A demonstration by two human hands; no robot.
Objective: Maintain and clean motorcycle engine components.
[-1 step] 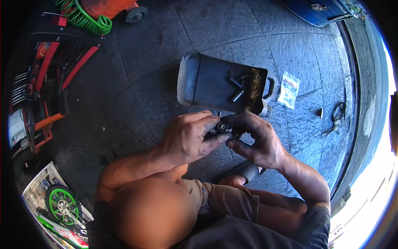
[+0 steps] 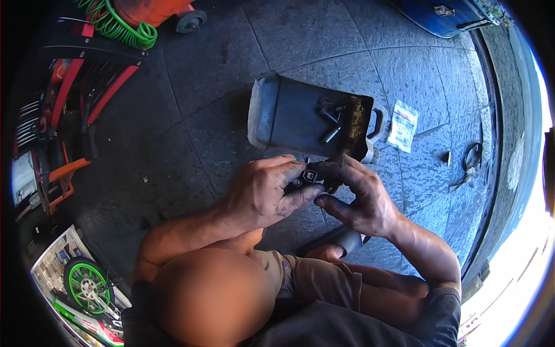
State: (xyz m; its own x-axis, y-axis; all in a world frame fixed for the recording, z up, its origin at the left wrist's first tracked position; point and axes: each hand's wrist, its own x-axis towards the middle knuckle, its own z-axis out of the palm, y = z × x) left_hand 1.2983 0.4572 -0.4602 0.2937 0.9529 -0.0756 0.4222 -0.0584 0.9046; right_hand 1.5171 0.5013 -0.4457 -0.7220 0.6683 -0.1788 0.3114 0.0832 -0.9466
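Between my two hands is a small dark metal part (image 2: pixel 310 176) with a squarish, lighter-marked end. My left hand (image 2: pixel 260 191) is closed on it, pinching it between blackened thumb and fingers. From the other side, my right hand (image 2: pixel 367 199) curls its forefinger against the same part, its thumb lower down. Fingers cover most of the part, so its full shape is hidden. Just beyond my hands lies a dark plastic jerrycan (image 2: pixel 295 110) on its side, its upper side cut open like a tray. Inside it are a silver pin (image 2: pixel 331 135) and several dark small metal pieces (image 2: pixel 329 110).
A white printed packet (image 2: pixel 403 125) lies right of the jerrycan. Farther right are a black strap-like piece (image 2: pixel 472 156) and a small dark cone (image 2: pixel 445 157). At left stands a red-and-black tool rack (image 2: pixel 69 87) beneath a coiled green hose (image 2: pixel 130 32). A green-rimmed wheel (image 2: pixel 88 283) shows lower left.
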